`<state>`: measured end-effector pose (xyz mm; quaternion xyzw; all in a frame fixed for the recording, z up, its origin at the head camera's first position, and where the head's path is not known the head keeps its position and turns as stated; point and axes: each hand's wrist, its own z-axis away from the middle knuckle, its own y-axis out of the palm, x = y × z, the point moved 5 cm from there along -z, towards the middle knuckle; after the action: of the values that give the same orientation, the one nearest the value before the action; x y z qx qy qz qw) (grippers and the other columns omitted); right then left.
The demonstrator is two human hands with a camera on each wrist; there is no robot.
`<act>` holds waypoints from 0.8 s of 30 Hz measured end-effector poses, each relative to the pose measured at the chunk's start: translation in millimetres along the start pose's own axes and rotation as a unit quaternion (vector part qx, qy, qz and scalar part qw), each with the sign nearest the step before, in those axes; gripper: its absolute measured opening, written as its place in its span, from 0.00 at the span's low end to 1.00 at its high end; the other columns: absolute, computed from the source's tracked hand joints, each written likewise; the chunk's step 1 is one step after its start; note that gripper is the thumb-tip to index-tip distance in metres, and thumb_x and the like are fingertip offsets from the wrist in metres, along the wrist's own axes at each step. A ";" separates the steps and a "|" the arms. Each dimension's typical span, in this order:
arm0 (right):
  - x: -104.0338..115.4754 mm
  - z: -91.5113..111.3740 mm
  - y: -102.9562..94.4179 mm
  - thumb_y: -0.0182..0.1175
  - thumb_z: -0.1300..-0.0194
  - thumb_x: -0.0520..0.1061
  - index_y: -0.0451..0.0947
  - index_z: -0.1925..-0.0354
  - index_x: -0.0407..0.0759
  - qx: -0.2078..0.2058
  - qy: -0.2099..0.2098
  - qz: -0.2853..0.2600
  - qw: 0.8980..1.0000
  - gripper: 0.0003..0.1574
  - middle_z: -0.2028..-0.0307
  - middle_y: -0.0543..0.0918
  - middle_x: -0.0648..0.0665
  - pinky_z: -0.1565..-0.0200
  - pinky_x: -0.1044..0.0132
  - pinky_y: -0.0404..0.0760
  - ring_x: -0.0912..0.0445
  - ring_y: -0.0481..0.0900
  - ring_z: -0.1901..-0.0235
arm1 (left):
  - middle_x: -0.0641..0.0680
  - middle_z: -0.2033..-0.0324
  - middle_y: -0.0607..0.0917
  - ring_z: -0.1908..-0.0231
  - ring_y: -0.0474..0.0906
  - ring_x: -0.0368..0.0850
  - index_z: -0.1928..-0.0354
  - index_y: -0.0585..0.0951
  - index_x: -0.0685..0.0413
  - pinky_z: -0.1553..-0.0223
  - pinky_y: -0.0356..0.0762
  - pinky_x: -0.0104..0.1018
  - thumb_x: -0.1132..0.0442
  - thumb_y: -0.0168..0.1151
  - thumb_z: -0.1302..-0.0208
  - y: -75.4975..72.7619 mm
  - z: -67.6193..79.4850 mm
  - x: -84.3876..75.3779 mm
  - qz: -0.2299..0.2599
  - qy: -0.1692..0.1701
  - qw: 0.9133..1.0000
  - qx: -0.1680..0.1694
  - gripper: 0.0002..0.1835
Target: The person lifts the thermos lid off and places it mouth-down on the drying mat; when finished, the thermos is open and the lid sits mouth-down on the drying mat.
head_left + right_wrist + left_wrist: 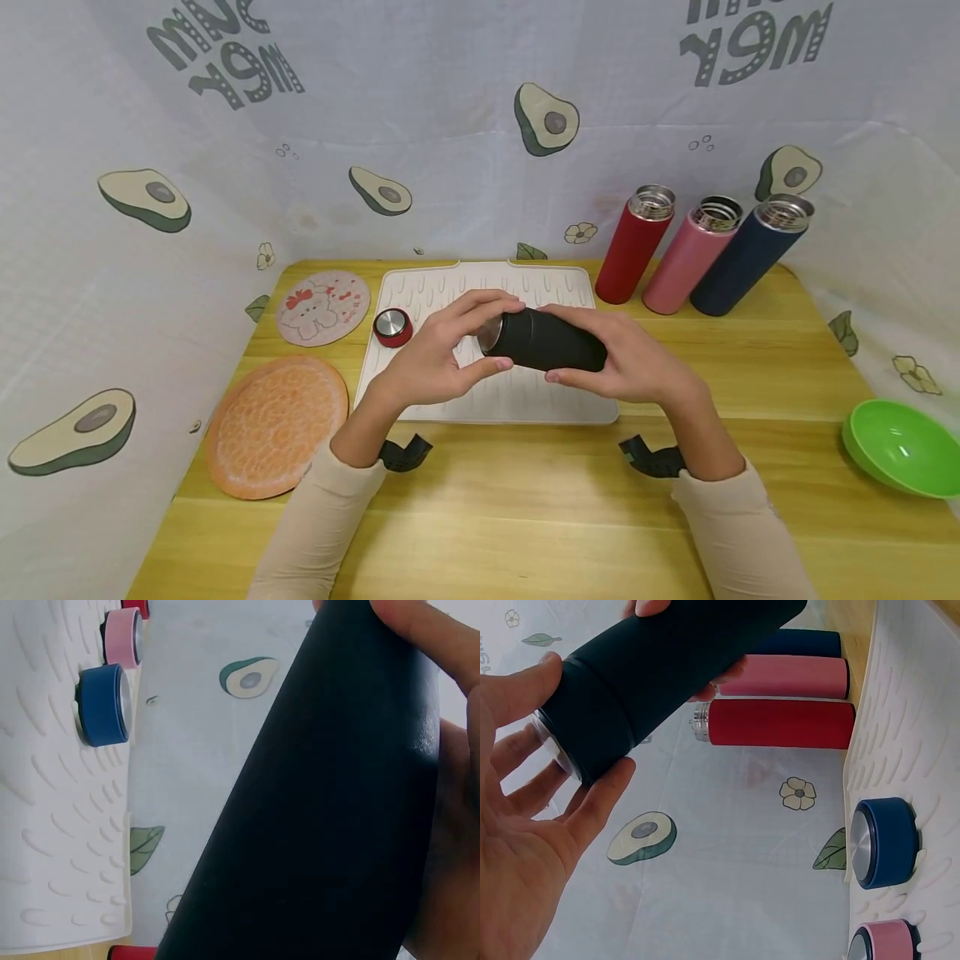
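Note:
A black thermos bottle (570, 343) is held on its side above a white ridged mat (487, 408), its lidded end toward the left. My right hand (630, 354) grips the bottle's body, thumb at the near side and fingers over the far side. At the other end my left hand (438, 350) holds the black lid (581, 720) between thumb and fingers; its silver top partly shows behind the fingers. A seam runs round the bottle where the lid meets the body. Left of the left hand, a red lid (392, 327) with a silver top sits on the mat.
Lidless red (633, 254), pink (688, 267) and navy (750, 262) bottles stand at the back right. Blue (889, 841) and pink (889, 941) lids sit on the mat. A cartoon coaster (322, 308) and orange round placemat (277, 425) lie left; a green bowl (900, 450) stands right.

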<state>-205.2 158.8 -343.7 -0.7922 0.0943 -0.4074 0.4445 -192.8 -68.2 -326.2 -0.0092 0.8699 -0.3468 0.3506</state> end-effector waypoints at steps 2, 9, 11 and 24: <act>-0.2 0.7 0.2 0.78 0.44 0.56 0.71 0.28 0.51 -0.008 0.001 0.006 1.000 0.49 0.40 0.83 0.48 0.57 0.60 0.86 0.57 0.81 0.55 | 0.51 0.33 0.76 0.34 0.74 0.43 0.30 0.75 0.50 0.36 0.77 0.39 0.58 0.73 0.34 0.3 -0.2 -1.3 -0.002 0.002 1.000 -0.003 0.31; 2.5 2.8 -1.0 0.80 0.47 0.55 0.71 0.28 0.53 -0.030 0.000 0.030 0.999 0.51 0.41 0.84 0.47 0.58 0.59 0.86 0.56 0.81 0.56 | 0.51 0.33 0.77 0.34 0.75 0.44 0.30 0.74 0.50 0.34 0.76 0.41 0.56 0.72 0.34 2.6 0.2 -2.6 -0.024 -0.013 1.000 -0.016 0.32; 3.6 3.9 -2.0 0.80 0.48 0.56 0.72 0.28 0.54 -0.043 0.003 0.053 0.998 0.51 0.42 0.84 0.46 0.59 0.58 0.87 0.55 0.82 0.56 | 0.51 0.34 0.77 0.37 0.78 0.43 0.29 0.73 0.50 0.38 0.80 0.38 0.55 0.71 0.32 3.9 -0.3 -1.3 -0.022 -0.029 0.999 -0.021 0.32; 24.0 1.3 -5.0 0.82 0.55 0.62 0.77 0.32 0.52 -0.128 -0.055 0.202 0.969 0.53 0.46 0.86 0.41 0.57 0.51 0.87 0.45 0.84 0.54 | 0.45 0.54 0.87 0.63 0.86 0.37 0.38 0.79 0.40 0.63 0.87 0.35 0.42 0.67 0.32 2.4 4.3 19.9 0.036 -0.205 0.974 -0.088 0.25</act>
<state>-189.7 150.3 -326.6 -0.8285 0.2790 -0.2491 0.4167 -204.6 -74.1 -341.9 -0.0798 0.8062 -0.2469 0.5317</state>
